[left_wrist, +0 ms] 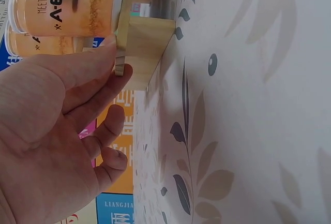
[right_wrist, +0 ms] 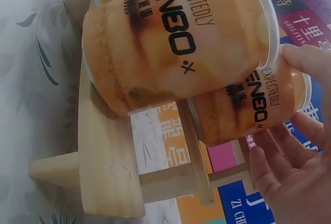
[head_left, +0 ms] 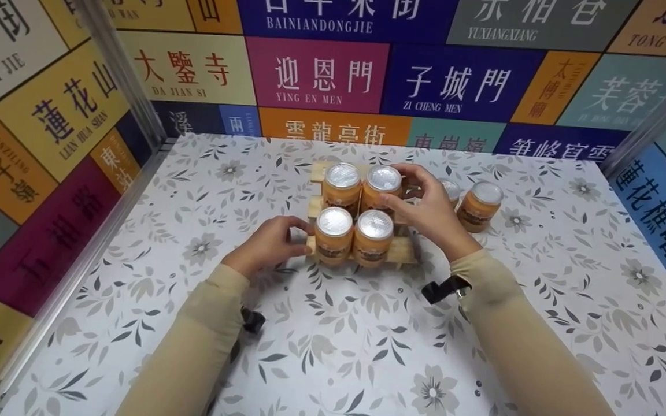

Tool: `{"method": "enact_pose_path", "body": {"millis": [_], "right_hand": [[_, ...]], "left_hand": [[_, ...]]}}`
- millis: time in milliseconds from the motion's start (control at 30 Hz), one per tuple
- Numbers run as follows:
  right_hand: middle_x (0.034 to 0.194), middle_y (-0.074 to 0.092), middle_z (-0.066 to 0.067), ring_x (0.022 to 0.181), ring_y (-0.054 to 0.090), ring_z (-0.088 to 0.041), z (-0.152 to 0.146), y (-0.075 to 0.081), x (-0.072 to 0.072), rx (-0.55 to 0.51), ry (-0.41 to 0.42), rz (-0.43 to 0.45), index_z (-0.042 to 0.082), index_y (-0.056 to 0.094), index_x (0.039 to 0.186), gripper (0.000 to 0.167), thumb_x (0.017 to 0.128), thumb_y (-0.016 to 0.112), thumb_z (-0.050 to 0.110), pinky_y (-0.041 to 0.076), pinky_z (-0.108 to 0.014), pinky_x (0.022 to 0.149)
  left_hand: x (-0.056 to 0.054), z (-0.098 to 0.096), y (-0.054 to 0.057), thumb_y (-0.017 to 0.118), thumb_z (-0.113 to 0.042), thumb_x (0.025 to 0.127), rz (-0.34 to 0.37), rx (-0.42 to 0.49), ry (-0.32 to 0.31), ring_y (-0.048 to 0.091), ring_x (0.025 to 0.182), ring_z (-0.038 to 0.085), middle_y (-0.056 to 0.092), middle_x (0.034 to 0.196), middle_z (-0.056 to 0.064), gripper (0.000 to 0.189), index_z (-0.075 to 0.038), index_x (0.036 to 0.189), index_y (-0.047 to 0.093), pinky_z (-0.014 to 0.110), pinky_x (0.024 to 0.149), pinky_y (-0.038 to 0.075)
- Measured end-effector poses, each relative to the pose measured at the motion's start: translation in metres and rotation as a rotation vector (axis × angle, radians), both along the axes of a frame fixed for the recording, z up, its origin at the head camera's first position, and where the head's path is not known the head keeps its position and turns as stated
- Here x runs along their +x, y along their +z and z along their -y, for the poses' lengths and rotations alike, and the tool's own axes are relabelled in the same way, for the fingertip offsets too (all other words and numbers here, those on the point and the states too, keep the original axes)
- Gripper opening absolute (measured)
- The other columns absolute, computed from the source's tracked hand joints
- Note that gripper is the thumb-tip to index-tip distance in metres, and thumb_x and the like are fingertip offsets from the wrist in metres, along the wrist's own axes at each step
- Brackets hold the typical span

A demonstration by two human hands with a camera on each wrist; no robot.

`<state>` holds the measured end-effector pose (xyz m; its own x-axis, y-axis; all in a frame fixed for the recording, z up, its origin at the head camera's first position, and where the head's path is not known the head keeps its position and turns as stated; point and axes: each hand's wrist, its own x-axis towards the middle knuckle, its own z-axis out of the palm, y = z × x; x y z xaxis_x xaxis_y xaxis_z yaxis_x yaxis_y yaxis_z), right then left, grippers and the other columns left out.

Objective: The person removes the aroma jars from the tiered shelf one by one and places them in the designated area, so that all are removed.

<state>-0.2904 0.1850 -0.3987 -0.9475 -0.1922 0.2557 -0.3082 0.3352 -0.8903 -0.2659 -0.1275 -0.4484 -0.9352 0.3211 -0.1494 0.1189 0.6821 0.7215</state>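
Observation:
Four-legged details aside, a stepped wooden rack (head_left: 403, 249) stands on the table with orange cans in two rows. Silver-lidded cans fill the front step: a left one (head_left: 333, 245) and a right one (head_left: 372, 248). Behind them are a back left can (head_left: 341, 188) and a back right can (head_left: 376, 199). My right hand (head_left: 432, 215) grips the back right can (right_wrist: 261, 100) near its top, thumb on one side and fingers on the other. At the rack's left end, my left hand (left_wrist: 57, 110) pinches the edge of the front plank (left_wrist: 121, 53) between thumb and index finger.
Two more orange cans stand on the table right of the rack: a nearer can (head_left: 479, 209) and one partly hidden by my right hand (head_left: 452, 190). A flower-patterned cloth (head_left: 321, 341) covers the table. Panels with printed signs (head_left: 321, 75) rise at the back and sides.

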Motion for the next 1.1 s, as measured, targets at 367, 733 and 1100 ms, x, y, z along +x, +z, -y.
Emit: {"method": "enact_pose_path", "body": {"millis": [367,733,1100], "right_hand": [[0.126,0.063,-0.007,0.11,0.058,-0.023,0.002,0.0,-0.002,-0.023,-0.013,0.024,0.011,0.059,0.139,0.061,0.087,0.085,0.027,0.049,-0.034,0.092],[0.121,0.065,-0.003,0.109,0.059,-0.019,0.0,-0.004,-0.001,-0.121,-0.066,0.063,0.012,0.063,0.132,0.059,0.081,0.09,0.025,0.047,-0.034,0.09],[0.123,0.065,-0.004,0.11,0.06,-0.018,-0.009,-0.003,0.006,-0.139,-0.117,0.055,0.011,0.063,0.132,0.056,0.083,0.088,0.02,0.048,-0.03,0.086]], "left_hand": [[0.002,0.001,-0.001,0.081,-0.021,0.091,-0.017,0.008,-0.014,0.051,0.073,0.016,0.071,0.113,0.013,0.037,-0.012,0.125,0.07,0.031,0.065,0.043],[0.001,0.0,-0.003,0.082,-0.021,0.09,-0.017,0.022,-0.017,0.051,0.072,0.016,0.071,0.112,0.014,0.038,-0.013,0.126,0.07,0.031,0.065,0.042],[0.001,0.002,-0.002,0.082,-0.022,0.09,0.005,0.019,0.002,0.052,0.07,0.016,0.067,0.098,0.009,0.038,-0.016,0.125,0.07,0.031,0.063,0.043]]}}
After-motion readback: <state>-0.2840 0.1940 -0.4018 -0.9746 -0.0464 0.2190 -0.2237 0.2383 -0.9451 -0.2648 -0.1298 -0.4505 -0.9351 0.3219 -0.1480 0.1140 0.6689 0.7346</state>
